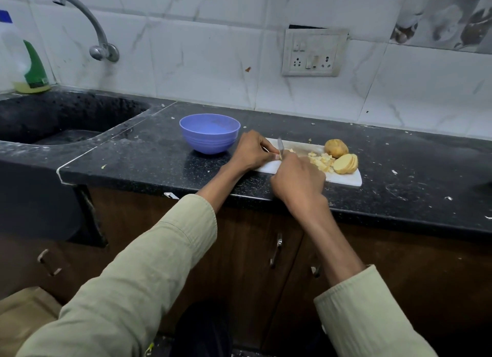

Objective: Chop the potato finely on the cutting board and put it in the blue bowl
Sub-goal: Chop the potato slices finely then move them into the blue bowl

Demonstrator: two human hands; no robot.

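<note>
A white cutting board (pixel 346 179) lies on the black counter. My right hand (pixel 298 181) grips a knife (pixel 280 146) whose blade points away from me. My left hand (pixel 253 151) pinches a small potato piece (pixel 290 150) against the board beside the blade. To the right lie a heap of chopped potato (pixel 320 161), a stack of slices (pixel 346 164) and an uncut potato end (pixel 336 147). The blue bowl (pixel 209 133) stands left of the board and looks empty.
The black counter (pixel 412 165) is speckled with scraps. A dark sink (pixel 58 117) with a tap (pixel 87 23) lies at the left, a soap bottle (pixel 25 61) behind it. A wall socket (pixel 314 53) sits above the board. Cupboard doors with handles (pixel 277 250) are below.
</note>
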